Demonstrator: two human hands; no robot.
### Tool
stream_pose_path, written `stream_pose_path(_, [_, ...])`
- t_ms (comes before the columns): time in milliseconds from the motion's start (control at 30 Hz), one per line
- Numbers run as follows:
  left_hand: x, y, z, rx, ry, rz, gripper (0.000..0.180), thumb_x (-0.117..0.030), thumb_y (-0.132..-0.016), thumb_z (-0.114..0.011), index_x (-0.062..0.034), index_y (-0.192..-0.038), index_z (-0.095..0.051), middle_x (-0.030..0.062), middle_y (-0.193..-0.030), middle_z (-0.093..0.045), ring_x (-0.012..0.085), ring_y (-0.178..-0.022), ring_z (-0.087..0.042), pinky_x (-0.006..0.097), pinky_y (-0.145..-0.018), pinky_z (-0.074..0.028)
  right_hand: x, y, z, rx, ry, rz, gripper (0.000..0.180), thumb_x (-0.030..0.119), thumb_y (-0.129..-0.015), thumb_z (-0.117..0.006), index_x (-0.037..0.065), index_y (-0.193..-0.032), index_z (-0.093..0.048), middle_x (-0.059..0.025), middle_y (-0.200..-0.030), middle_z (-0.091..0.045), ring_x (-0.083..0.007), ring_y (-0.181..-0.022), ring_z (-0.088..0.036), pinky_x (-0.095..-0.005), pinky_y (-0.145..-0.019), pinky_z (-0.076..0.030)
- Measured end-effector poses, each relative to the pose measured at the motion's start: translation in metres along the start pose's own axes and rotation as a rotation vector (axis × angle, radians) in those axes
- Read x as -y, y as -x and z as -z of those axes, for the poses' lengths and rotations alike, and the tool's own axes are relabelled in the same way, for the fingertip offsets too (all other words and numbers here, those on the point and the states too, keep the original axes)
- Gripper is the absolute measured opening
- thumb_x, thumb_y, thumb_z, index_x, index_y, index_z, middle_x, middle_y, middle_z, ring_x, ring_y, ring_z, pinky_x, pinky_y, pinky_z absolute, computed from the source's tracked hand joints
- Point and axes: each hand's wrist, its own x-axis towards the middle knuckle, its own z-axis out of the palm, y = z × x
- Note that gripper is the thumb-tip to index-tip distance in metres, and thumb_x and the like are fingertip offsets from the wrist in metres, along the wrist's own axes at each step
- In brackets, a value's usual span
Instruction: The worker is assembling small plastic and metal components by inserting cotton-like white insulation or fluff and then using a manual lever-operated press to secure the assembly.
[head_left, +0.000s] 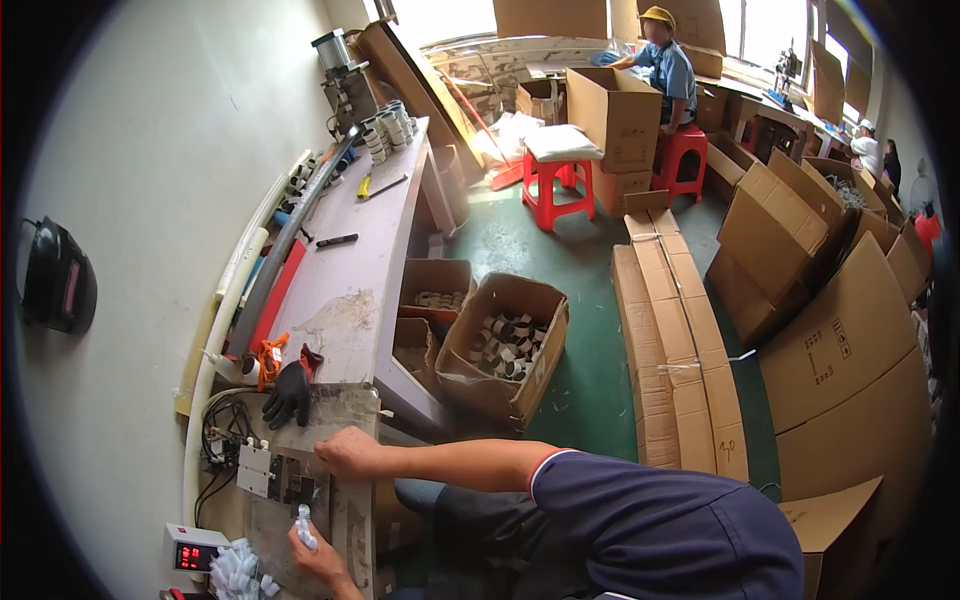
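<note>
Head view: left hand [322,552] is closed around a small white plastic fitting [304,524], pinched upright — long axis roughly vertical in the picture, top end pointing up-frame toward the metal fixture [290,480] on the worn workbench [345,300]. Fitting sits just below and slightly right of the fixture, near but not touching as far as I can tell. Right hand [348,452] rests on the bench edge just right of the fixture, fingers curled, knuckles up; whether it grips anything I can't tell — nothing visible in it. So both hands flank the fixture: right above-right, left below, and the left is the one carrying the part. More white fittings [238,570] piled at the left hand's near-left side, beside a small box with a red digital readout [193,552]. Black glove [288,392] lies further up the bench, untouched.
</note>
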Motion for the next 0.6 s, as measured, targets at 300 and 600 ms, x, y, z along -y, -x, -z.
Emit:
stream_pose_path(300, [-0.008,-0.001,0.0,0.043,0.02,-0.069,0.021,-0.004,-0.088,-0.069,-0.0041,-0.109,-0.066,0.0183,-0.095,-0.069,0.0401,-0.087,-0.067,0.046,-0.074,-0.053,-0.017,-0.005,-0.016,0.021,0.022,-0.037,0.012,0.02,-0.079,-0.065,0.01,-0.08,-0.06,-0.0196,-0.073,-0.064,-0.0416,-0.072,-0.065,-0.0504,-0.064,-0.053])
stream_pose_path(600, [0.005,0.069,0.097,-0.263,0.189,0.548,0.014,-0.014,-0.091,-0.073,-0.0035,-0.097,-0.066,0.0104,-0.08,-0.071,0.0212,-0.074,-0.068,0.035,-0.069,-0.052,0.015,-0.01,-0.015,0.07,0.101,-0.076,0.022,0.027,-0.087,-0.069,0.005,-0.087,-0.07,-0.0189,-0.08,-0.07,-0.0393,-0.077,-0.069,-0.0472,-0.072,-0.054])
